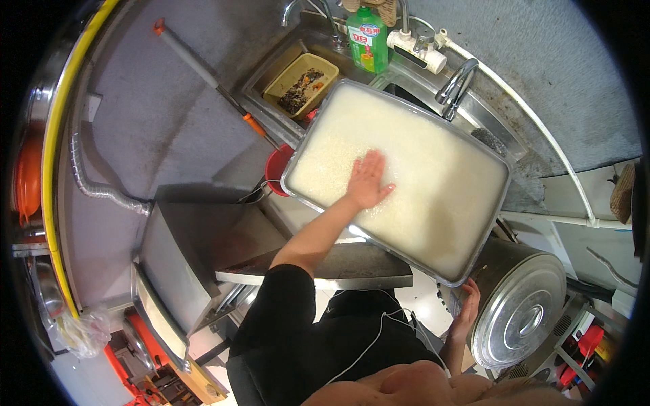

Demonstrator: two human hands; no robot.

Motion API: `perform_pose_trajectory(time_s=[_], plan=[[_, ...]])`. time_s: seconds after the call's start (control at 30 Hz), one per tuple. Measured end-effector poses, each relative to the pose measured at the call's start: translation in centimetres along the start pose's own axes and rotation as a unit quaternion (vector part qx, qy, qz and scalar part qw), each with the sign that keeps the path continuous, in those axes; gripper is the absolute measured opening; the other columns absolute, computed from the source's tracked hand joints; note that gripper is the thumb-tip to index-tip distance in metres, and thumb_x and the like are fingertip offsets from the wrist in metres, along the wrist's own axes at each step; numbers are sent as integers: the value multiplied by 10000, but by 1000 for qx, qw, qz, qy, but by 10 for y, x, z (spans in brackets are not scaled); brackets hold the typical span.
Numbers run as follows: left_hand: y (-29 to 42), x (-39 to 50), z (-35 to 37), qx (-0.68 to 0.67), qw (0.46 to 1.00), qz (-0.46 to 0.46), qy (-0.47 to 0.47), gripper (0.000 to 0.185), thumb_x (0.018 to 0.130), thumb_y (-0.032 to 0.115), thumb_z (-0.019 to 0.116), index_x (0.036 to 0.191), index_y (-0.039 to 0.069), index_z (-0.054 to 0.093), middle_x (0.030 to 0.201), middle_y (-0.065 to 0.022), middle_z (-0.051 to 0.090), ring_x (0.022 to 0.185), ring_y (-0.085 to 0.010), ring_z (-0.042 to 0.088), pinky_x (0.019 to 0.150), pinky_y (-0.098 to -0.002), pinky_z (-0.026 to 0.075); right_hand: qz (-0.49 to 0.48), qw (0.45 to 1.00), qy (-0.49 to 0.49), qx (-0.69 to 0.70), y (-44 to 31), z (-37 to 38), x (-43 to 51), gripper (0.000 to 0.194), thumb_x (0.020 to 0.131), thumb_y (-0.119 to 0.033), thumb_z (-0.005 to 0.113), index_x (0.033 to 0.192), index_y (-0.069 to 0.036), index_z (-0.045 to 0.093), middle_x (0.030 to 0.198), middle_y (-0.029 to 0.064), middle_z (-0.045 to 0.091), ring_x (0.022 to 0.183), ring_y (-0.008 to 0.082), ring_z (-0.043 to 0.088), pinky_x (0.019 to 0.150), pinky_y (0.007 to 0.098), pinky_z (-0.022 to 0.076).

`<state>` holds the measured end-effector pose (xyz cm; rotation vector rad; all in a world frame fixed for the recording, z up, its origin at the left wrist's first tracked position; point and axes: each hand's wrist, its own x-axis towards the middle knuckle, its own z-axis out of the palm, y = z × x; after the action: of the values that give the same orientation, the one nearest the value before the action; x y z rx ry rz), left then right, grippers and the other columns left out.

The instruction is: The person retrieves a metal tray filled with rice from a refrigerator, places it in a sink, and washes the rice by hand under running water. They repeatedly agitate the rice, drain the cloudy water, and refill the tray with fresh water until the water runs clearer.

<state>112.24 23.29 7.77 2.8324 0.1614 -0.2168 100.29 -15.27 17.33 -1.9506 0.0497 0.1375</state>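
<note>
A large rectangular clear tray (500, 200) rests across the sink's edge, filled with white rice grains (325, 167) under cloudy water. My left hand (369, 180) lies flat on the rice near the tray's middle, its fingers slightly spread and pointing towards the wall. At the tray's near right corner is my right hand (466, 307), with its fingertips at the rim; how far they curl under it is hidden. More rice is banked up at the tray's left, while the right part looks smooth and milky.
Behind the tray are a steel sink (259, 83), a yellow basin (325, 96) with food scraps, a green detergent bottle (366, 43) and a curved faucet (457, 83). A lidded metal pot (523, 309) stands right. A long-handled tool (198, 63) leans left, above a red bucket (277, 170).
</note>
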Motion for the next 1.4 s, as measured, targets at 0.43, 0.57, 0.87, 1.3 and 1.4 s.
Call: perform_pose_trajectory(time_s=[0.43, 0.57, 0.87, 1.3, 1.4], plan=[[53, -13, -5, 46, 977, 208, 19, 733, 821, 531, 561, 1451, 262, 302, 1563, -106, 60, 1428, -375, -9, 1061, -666, 82, 26, 998, 55, 15, 7, -21, -20, 396, 947, -324, 396, 1046, 13, 577, 1257, 203, 510, 1197, 315, 456, 1046, 404, 292], [0, 14, -26, 76, 995, 18, 60, 744, 861, 580, 465, 1468, 197, 267, 1562, -121, 44, 1429, -364, 7, 1078, -648, 61, 32, 997, 69, 17, 16, -25, -28, 416, 943, -345, 396, 1048, 12, 580, 1264, 203, 504, 1204, 316, 448, 1049, 415, 286], [54, 5, 6, 62, 982, 154, -85, 740, 872, 563, 463, 1477, 208, 228, 1563, -105, 56, 1439, -309, -1, 1109, -588, 35, 27, 998, 61, 3, 12, -25, -25, 387, 953, -323, 405, 1079, -6, 588, 1254, 193, 511, 1208, 308, 444, 1041, 418, 291], [157, -16, 35, 32, 957, 267, -111, 687, 902, 531, 441, 1464, 175, 272, 1561, -91, 94, 1446, -262, -12, 1119, -573, 9, 28, 997, 65, 23, 6, -27, -28, 379, 953, -317, 410, 1071, -1, 583, 1272, 198, 499, 1207, 308, 449, 1045, 414, 292], [182, -26, 41, 63, 952, 282, -105, 703, 890, 559, 438, 1465, 187, 279, 1562, -87, 96, 1445, -268, 5, 1119, -574, 22, 19, 998, 58, 23, 6, -26, -28, 371, 950, -307, 409, 1068, -2, 584, 1276, 197, 497, 1211, 306, 446, 1046, 415, 291]])
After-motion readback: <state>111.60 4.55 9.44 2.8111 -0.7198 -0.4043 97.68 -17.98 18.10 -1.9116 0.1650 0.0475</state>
